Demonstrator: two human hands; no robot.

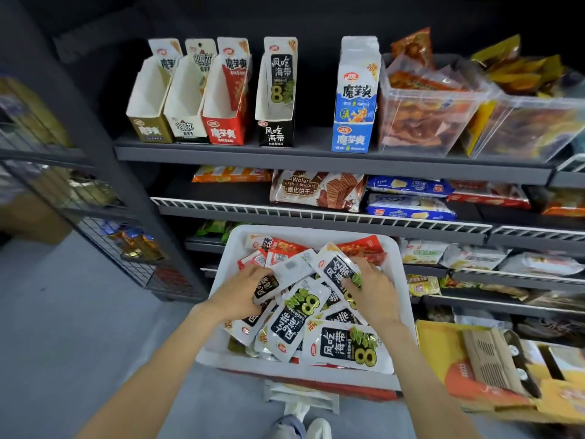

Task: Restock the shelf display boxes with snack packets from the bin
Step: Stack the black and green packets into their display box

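Dark shelf unit (285, 153), top shelf: five display boxes, gold (148, 122), white (186, 125), red (226, 128), black (274, 131), blue (354, 134); first four look mostly empty, blue one full. Two clear tubs (424, 122) of packets just beside the blue box. White bin (402, 280) below, heaped with black-and-white seaweed packets plus some red ones. Both arms reach down into the bin. Left hand (243, 289) curled, gripping a seaweed packet (266, 288). Right hand (370, 286) fingers bent, pinching another seaweed packet (335, 270), tilted.

Right-hand bins (535, 122) blurred, edge-cut.
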